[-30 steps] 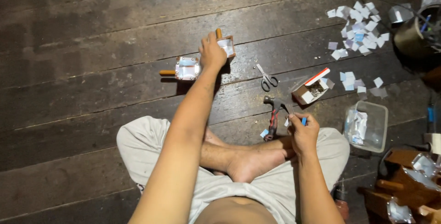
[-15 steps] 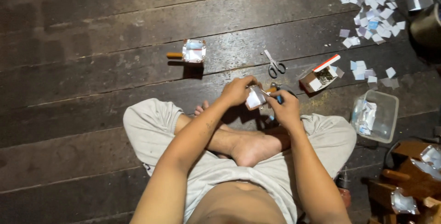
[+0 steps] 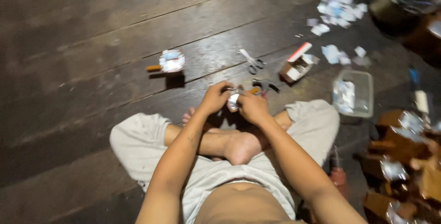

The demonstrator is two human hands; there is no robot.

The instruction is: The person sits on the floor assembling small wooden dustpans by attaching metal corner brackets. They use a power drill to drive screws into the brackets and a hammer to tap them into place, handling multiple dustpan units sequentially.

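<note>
Both hands now meet over the crossed legs. The left hand [image 3: 215,98] and the right hand [image 3: 251,107] pinch one small silver wrapped piece [image 3: 233,99] between them, each grip closed on it. A second ago the left hand reached far out on the floor to where two such pieces lay; now only one wrapped piece with an orange stick [image 3: 170,62] sits there (so one was carried in). Scissors [image 3: 251,62] and a small open box [image 3: 296,68] lie just ahead.
</note>
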